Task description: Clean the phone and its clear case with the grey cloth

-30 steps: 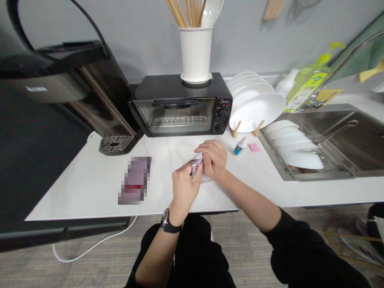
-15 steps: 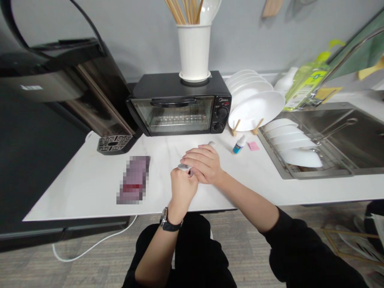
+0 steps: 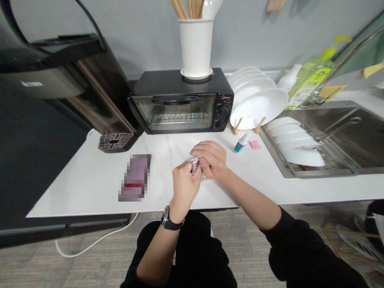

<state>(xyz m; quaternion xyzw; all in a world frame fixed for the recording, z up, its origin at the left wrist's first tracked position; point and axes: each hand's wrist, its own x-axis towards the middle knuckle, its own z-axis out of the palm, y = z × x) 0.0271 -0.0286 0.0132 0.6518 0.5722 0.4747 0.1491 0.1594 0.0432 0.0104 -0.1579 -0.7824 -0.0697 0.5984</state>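
Observation:
Between my two hands is a small shiny, crinkled silvery packet [image 3: 195, 164], mostly covered by my fingers. My left hand [image 3: 184, 182], with a watch [image 3: 168, 220] on its wrist, is closed around the packet's left side. From the right, my right hand [image 3: 213, 160] pinches it with thumb and bent fingers. Some pale part of it shows below the right palm. Both hands are just over the white countertop [image 3: 162, 180]. To the right of them, a small bottle with a blue label [image 3: 241, 143] stands near a pink sticky note [image 3: 255, 144].
A black toaster oven [image 3: 180, 114] is behind my hands, bearing a white utensil cup [image 3: 196, 48]. White plates [image 3: 259, 108] lean in a rack beside the sink [image 3: 333, 172]. A blurred-out flat object [image 3: 135, 176] lies at left, near a dark drinks machine [image 3: 117, 142].
My right hand has slid a little to the right, off the back of my left hand. More of the shiny packet shows between them. The view has shifted slightly.

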